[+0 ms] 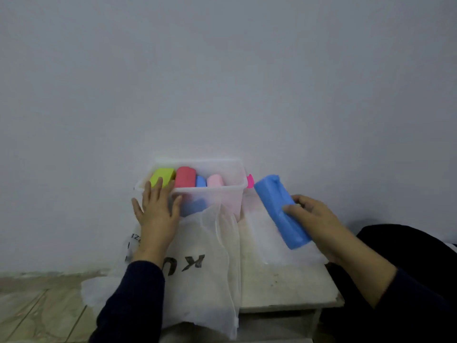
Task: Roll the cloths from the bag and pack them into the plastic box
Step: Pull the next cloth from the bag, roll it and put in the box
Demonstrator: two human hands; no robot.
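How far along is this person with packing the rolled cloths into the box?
Well along, it seems. Four rolls already sit in the clear plastic box: a green roll, red roll, small blue roll and pink roll. The right hand holds a large blue roll beside the box, not yet in. The left hand rests on the box's rim. The white bag looks flat; I cannot tell whether cloths remain inside.
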